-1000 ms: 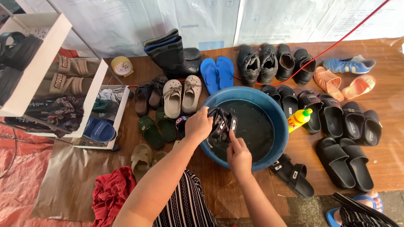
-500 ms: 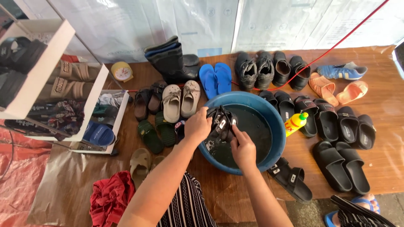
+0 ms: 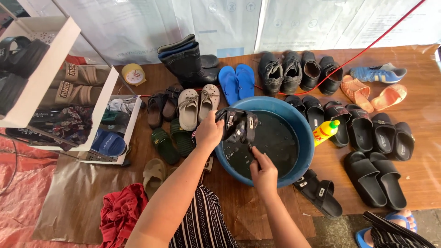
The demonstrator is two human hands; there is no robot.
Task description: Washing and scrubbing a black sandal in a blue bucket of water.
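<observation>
Single view, taken from a camera worn on the person's head. It looked steeply down and slightly forward over both forearms, close enough that the arms entered from the bottom edge. The blue basin [image 3: 301, 133] sat near the middle of the frame on the wooden surface [image 3: 427, 110]. The far edge of the view reached a pale plastic sheet wall [image 3: 138, 27]; a white shelf rack [image 3: 55, 50] filled the upper left, and red cloth [image 3: 120, 213] lay at the lower left.
</observation>
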